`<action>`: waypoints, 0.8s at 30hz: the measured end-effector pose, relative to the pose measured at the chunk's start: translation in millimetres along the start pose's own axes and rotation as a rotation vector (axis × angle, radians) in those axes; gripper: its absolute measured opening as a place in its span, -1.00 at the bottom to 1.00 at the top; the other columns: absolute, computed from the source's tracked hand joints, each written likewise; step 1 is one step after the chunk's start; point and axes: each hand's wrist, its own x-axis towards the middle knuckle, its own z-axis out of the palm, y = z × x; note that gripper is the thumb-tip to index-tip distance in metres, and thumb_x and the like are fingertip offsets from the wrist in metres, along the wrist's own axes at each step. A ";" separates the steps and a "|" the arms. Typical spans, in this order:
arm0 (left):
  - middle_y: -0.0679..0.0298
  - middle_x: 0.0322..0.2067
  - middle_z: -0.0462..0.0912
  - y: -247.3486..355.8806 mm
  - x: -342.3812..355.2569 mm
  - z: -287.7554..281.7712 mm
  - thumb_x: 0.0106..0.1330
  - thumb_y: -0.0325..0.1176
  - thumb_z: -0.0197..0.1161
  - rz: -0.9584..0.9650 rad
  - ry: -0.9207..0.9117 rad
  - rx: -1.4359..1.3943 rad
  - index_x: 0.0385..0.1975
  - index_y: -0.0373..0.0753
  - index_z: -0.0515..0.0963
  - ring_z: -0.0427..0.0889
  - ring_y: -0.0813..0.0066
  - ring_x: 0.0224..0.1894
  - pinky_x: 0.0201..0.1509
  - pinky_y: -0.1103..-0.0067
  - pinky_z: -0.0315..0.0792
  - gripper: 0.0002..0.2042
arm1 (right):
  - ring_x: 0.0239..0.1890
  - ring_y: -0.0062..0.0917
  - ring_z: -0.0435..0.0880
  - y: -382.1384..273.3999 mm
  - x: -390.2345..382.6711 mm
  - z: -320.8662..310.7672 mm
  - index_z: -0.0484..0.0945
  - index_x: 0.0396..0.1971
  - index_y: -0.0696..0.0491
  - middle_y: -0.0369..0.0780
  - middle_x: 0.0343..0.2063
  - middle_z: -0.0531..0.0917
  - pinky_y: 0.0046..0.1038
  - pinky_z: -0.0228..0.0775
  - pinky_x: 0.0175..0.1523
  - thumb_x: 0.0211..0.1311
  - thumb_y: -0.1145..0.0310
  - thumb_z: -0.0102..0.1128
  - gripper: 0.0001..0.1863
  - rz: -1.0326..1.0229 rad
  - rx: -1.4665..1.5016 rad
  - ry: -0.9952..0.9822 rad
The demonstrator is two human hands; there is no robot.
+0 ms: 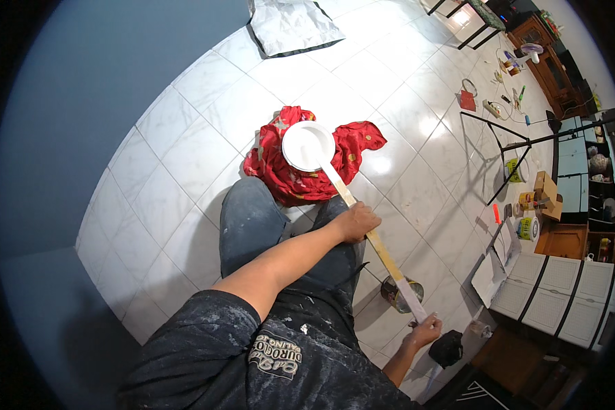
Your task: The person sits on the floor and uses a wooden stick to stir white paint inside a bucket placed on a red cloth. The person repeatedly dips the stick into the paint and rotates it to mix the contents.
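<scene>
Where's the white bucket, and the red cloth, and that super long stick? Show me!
White bucket (285, 152): head view, on the left side of its rim.
Red cloth (291, 185): head view, on its folds just below the bucket.
Long stick (384, 257): head view, on its yellowish middle stretch.

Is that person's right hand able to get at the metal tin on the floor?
Probably, but likely only by letting go first: the right hand holds the end of the long stick, which crosses over the tin in this view. The tin looks close by.
</scene>
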 end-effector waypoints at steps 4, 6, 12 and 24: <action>0.33 -0.43 0.56 21.7 15.8 -13.3 -0.07 -0.35 0.36 0.008 0.062 -0.081 -0.37 -0.12 0.47 0.57 0.30 -0.24 -0.04 0.38 0.33 -0.74 | -0.73 -0.59 0.46 -40.0 17.5 -29.4 0.35 -0.47 0.11 -0.27 -0.62 0.47 -0.52 0.28 -0.77 0.44 0.24 0.14 -0.67 -0.091 -0.031 0.003; 0.31 -0.43 0.55 28.7 18.7 -14.5 -0.10 -0.36 0.37 0.022 0.130 -0.129 -0.38 -0.13 0.46 0.57 0.27 -0.26 -0.10 0.36 0.34 -0.72 | -0.72 -0.56 0.47 -56.3 21.5 -41.3 0.35 -0.48 0.14 -0.26 -0.62 0.46 -0.48 0.25 -0.80 0.44 0.26 0.15 -0.67 -0.148 -0.106 0.023; 0.30 -0.45 0.56 54.7 26.1 -32.0 -0.07 -0.35 0.34 0.007 0.096 -0.165 -0.37 -0.15 0.46 0.58 0.27 -0.26 -0.09 0.35 0.33 -0.74 | -0.81 -0.63 0.31 -65.7 49.7 -91.2 0.39 -0.53 0.09 -0.29 -0.69 0.45 -0.54 0.08 -0.77 0.43 0.25 0.15 -0.66 -0.347 -0.220 0.070; 0.27 -0.44 0.58 50.4 22.0 -54.2 -0.04 -0.31 0.32 0.001 0.193 -0.184 -0.34 -0.17 0.46 0.60 0.26 -0.25 -0.09 0.33 0.34 -0.73 | -0.75 -0.69 0.25 -179.0 -17.0 -71.3 0.25 -0.64 0.04 -0.34 -0.72 0.39 -0.54 0.00 -0.71 0.41 0.21 0.18 -0.55 -0.380 -0.181 0.120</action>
